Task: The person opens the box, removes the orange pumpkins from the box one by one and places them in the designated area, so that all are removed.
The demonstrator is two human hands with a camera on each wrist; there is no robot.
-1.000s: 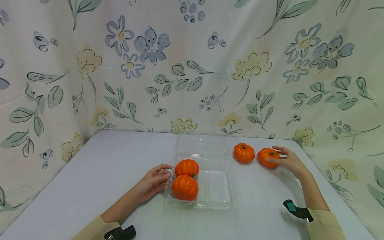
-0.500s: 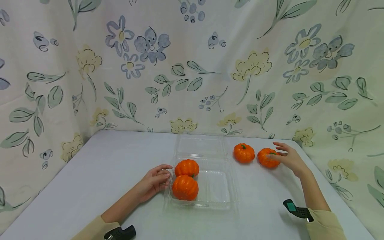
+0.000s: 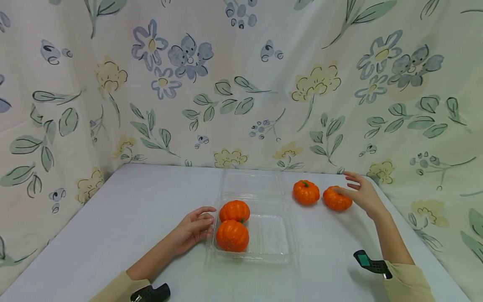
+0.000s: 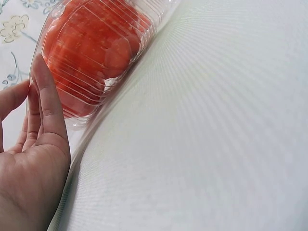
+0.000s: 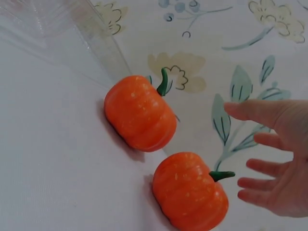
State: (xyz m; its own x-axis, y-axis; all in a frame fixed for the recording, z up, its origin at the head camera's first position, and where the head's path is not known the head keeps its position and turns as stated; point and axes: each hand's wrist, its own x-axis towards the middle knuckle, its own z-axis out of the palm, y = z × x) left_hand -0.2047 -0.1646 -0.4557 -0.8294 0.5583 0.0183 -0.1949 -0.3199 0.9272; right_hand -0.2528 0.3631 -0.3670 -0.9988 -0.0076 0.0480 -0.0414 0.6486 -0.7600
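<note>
Two small orange pumpkins, a rear one [image 3: 235, 211] and a front one [image 3: 232, 236], sit in the left half of a clear plastic clamshell box [image 3: 271, 235]. My left hand [image 3: 194, 230] rests at the box's left side, its extended fingers touching the wall, which stands before a pumpkin [image 4: 91, 43] in the left wrist view. To the right of the box, two more pumpkins stand on the table: one nearer it [image 3: 306, 192] and one farther right [image 3: 337, 199]. Just above the farther pumpkin hovers my right hand [image 3: 364, 197], fingers spread; the right wrist view shows it apart from the green stem [image 5: 222, 176].
The box's lid [image 3: 252, 183] lies folded back towards the rear edge of the white table [image 3: 158, 184]. A flowered cloth [image 3: 234, 84] hangs behind and along both sides. Black straps with devices are on both sleeves.
My right hand has lifted off the farther right pumpkin, its fingers spreading upward and away. That pumpkin stays in place. The left hand and the box have not visibly moved.
</note>
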